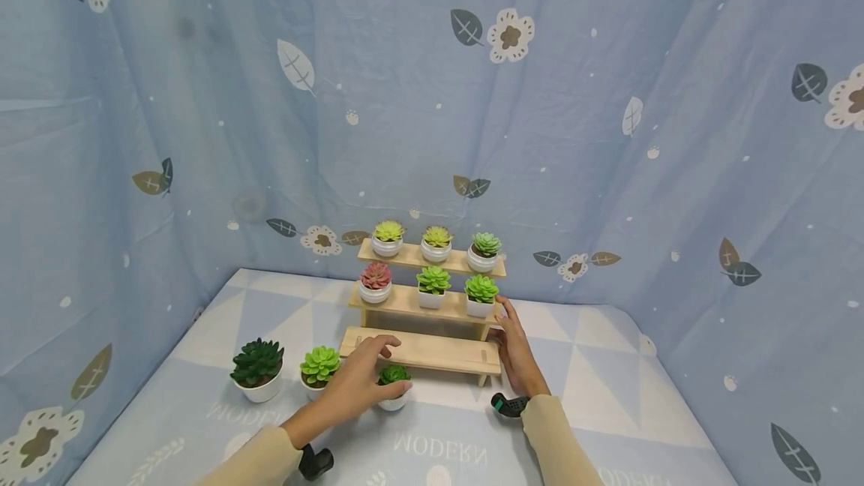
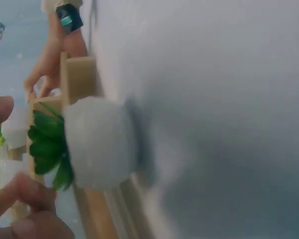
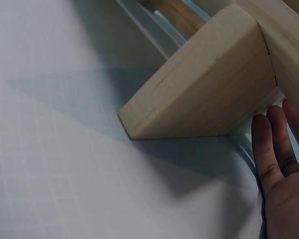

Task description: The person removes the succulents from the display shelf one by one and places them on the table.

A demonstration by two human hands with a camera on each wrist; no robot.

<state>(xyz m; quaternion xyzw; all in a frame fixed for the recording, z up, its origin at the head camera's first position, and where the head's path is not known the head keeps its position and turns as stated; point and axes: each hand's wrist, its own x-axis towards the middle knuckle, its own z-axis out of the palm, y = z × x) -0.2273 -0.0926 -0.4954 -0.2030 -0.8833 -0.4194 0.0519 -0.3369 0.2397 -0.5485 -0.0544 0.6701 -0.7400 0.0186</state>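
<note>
My left hand (image 1: 364, 381) hovers at a small dark-green succulent (image 1: 394, 376) in a white pot (image 2: 102, 143), its thumb and fingers spread apart around the leaves. I see no grip on it. My right hand (image 1: 518, 358) is at the right end of a three-tier wooden stand (image 1: 421, 349), its fingertips by the middle tier. In the right wrist view its fingers (image 3: 267, 149) are fairly straight beside the stand's leg (image 3: 204, 74); whether they touch the wood is unclear. A light-green succulent (image 1: 481, 289) in a white pot stands next to those fingertips.
Several potted succulents fill the stand's upper two tiers, including a red one (image 1: 375, 281). On the patterned tablecloth (image 1: 580, 426), a large dark-green succulent (image 1: 258, 370) and a bright-green one (image 1: 320, 367) stand left of my left hand. A blue curtain (image 1: 405, 96) hangs behind.
</note>
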